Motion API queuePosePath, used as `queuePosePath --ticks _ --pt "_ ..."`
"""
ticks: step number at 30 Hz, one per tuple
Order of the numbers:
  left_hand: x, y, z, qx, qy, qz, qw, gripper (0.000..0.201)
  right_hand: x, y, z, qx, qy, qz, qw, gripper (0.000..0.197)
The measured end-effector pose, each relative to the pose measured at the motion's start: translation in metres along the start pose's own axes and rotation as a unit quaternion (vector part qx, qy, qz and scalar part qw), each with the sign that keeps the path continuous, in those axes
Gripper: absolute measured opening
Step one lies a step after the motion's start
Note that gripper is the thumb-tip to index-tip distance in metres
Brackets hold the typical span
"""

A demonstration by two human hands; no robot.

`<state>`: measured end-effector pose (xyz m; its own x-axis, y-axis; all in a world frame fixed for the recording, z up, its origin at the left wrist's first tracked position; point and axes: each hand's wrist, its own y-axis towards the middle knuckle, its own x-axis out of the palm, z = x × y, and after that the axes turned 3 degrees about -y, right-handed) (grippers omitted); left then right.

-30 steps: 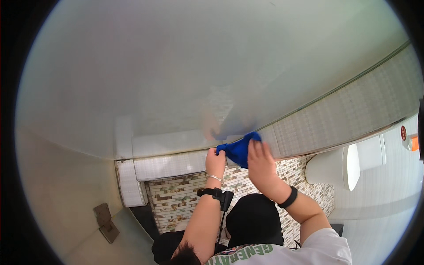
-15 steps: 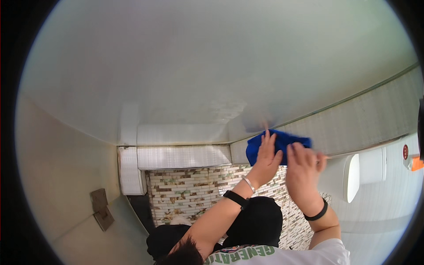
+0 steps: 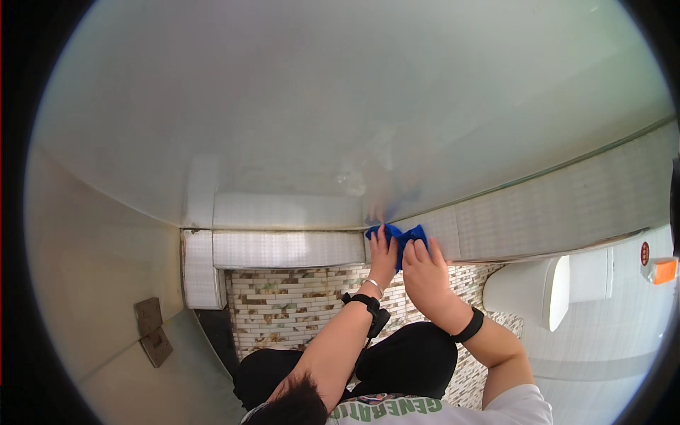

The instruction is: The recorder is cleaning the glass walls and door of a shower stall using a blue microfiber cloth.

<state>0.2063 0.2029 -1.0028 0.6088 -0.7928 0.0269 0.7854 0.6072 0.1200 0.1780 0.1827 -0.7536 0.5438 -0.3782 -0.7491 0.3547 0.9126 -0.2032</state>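
Note:
A bunched blue cloth (image 3: 397, 239) lies on the white tiled ledge (image 3: 520, 209), at the corner where its right arm meets the shorter left stretch. My left hand (image 3: 383, 258) holds the cloth's left part down, its fingers pointing toward the glossy wall. Just to the right, my right hand (image 3: 427, 276) grips the other part, with fingers bent over the fabric. Both palms sit at the ledge's front edge, and the cloth's underside is hidden. Black bands circle both wrists, and a silver bangle (image 3: 375, 286) sits on the left one.
Beyond the ledge rises a glossy pale wall (image 3: 304, 106) with reflections. A white toilet (image 3: 528, 290) stands at the right, near an orange box (image 3: 664, 272). Mosaic tiles cover the floor (image 3: 283, 304) below. At left, a metal hinge (image 3: 154, 331) joins pale panels.
Both hands have slid left along the ledge to the corner, taking the blue cloth with them. The cloth is now more bunched, and the hands are closer together.

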Motion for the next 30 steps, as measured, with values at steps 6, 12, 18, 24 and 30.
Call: queuePosePath --ticks 6,12,18,24,30 --pt "0.011 0.009 0.047 -0.064 0.074 0.046 0.994 0.047 -0.014 -0.019 0.008 0.025 0.022 0.016 0.999 0.037" --pt "-0.024 0.04 0.219 0.025 0.175 -0.224 0.958 0.042 -0.078 -0.048 0.057 0.186 0.003 0.112 0.976 0.034" --pt "-0.037 0.02 0.306 0.15 -0.085 -0.133 0.976 0.067 -0.121 -0.055 0.093 0.351 -0.114 0.18 0.912 0.041" --pt "-0.027 0.024 0.289 0.174 -0.053 -0.111 0.977 0.071 -0.102 -0.068 0.109 0.247 -0.168 0.222 0.928 0.034" --pt "-0.044 0.06 0.354 0.407 -0.035 -0.201 0.89 0.065 -0.154 -0.082 0.155 0.3 -0.152 0.324 0.884 0.032"
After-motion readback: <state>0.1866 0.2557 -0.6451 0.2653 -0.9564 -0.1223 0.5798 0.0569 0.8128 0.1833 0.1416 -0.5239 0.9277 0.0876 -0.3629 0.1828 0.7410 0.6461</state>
